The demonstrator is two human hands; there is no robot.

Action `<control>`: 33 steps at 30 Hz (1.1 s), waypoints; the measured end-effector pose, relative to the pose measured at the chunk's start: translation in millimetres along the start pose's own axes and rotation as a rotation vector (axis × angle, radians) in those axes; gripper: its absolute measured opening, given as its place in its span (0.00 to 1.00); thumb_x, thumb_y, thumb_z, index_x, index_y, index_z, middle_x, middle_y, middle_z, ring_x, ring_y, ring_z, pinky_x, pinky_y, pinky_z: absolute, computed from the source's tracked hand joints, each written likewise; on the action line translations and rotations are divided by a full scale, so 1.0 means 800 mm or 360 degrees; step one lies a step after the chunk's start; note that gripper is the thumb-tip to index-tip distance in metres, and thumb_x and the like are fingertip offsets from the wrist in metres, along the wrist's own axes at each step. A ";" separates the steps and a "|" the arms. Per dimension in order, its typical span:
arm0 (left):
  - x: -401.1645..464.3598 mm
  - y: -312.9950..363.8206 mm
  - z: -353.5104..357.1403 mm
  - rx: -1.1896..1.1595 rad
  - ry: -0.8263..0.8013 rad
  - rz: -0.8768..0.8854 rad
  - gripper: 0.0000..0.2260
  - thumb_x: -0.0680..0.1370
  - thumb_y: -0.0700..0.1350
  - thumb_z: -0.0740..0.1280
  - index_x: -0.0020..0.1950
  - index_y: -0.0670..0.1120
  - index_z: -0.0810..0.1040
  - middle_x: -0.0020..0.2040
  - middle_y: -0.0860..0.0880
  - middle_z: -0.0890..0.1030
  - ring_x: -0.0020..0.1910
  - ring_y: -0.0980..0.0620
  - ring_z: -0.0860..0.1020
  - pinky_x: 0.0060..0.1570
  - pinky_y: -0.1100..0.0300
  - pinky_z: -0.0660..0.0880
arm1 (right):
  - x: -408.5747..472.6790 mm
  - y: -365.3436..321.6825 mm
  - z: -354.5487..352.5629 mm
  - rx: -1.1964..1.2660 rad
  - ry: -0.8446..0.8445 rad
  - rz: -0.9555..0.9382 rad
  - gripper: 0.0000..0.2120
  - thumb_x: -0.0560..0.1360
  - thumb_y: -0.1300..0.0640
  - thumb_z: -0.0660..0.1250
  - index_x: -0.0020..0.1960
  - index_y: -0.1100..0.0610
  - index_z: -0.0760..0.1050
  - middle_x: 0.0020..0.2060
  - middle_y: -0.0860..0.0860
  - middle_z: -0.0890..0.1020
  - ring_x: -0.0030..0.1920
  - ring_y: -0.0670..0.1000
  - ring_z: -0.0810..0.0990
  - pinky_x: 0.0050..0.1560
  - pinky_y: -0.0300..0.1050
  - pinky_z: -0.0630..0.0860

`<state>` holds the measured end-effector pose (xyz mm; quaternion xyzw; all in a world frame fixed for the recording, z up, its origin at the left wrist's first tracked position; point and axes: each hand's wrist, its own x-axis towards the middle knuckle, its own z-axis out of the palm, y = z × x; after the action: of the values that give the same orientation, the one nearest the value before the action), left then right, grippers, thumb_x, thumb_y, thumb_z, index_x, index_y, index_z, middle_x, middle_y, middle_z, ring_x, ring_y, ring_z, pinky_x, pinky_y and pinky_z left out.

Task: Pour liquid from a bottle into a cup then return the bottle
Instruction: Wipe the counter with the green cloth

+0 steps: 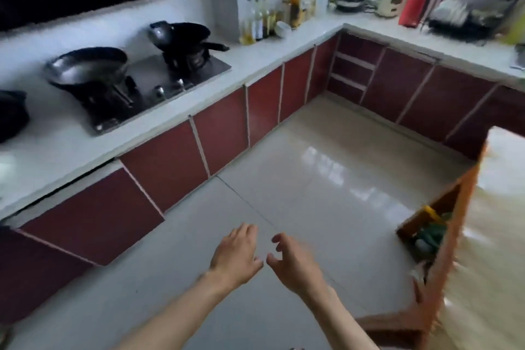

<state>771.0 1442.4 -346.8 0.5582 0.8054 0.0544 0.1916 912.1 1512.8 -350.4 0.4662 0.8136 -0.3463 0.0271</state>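
**Both hands empty above the floor**

My left hand (234, 257) hangs loosely spread, fingers relaxed, gripping nothing. My right hand (292, 263) is half curled, thumb and fingers apart, also empty, almost touching the left. The bottles (261, 20) stand far beyond my hands, clustered on the white counter (65, 145) corner, right of the stove (159, 88).

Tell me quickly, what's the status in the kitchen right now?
Left hand and right hand both empty, open, out over the floor. Bottles untouched in the counter corner. No cup clearly seen. Nothing blocking the way.
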 end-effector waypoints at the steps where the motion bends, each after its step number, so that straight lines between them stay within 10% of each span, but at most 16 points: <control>1: -0.020 -0.034 -0.008 -0.0056 0.0053 -0.0101 0.27 0.77 0.52 0.67 0.72 0.47 0.64 0.69 0.48 0.72 0.67 0.47 0.72 0.65 0.53 0.71 | 0.006 -0.033 0.019 -0.0044 -0.0052 -0.0086 0.20 0.78 0.45 0.64 0.67 0.49 0.71 0.59 0.48 0.79 0.60 0.50 0.77 0.58 0.47 0.75; 17: -0.362 -0.440 -0.070 -0.0473 0.0617 -0.1394 0.21 0.76 0.49 0.67 0.68 0.48 0.67 0.64 0.49 0.75 0.60 0.49 0.76 0.55 0.57 0.75 | -0.007 -0.480 0.313 -0.0613 -0.0799 -0.1118 0.13 0.76 0.48 0.66 0.59 0.51 0.77 0.52 0.48 0.84 0.48 0.50 0.83 0.45 0.41 0.74; 33: -0.377 -0.726 -0.118 -0.0627 0.0515 -0.2095 0.18 0.78 0.50 0.65 0.65 0.46 0.68 0.63 0.48 0.76 0.59 0.47 0.77 0.50 0.57 0.71 | 0.167 -0.728 0.492 -0.0891 -0.1225 -0.1214 0.17 0.76 0.48 0.64 0.63 0.50 0.75 0.58 0.49 0.83 0.58 0.53 0.81 0.58 0.46 0.77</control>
<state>317.7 961.2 -360.0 -0.1051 0.9693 0.1542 0.1600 274.3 1190.9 -384.6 -0.0415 0.9152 -0.2482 0.3147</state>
